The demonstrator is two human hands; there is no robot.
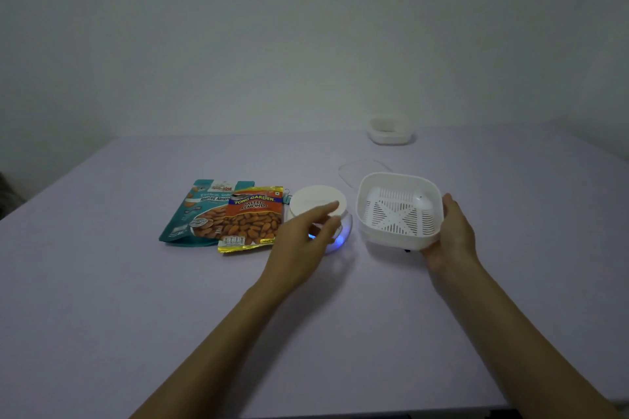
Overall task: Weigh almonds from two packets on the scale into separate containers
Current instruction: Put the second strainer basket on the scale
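The left forearm point(218, 333) and right forearm point(524, 326) are bare right to the edge of view, and the left hand point(301, 241) and right hand point(451, 235) show slender fingers point(327, 208).

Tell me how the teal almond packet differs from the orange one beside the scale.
The teal packet is taller and lies furthest left; the orange packet is shorter, with gold edges. The orange packet overlaps the teal packet's right side, lying partly on top. Both lie flat on the table, left of the scale, and picture almonds.
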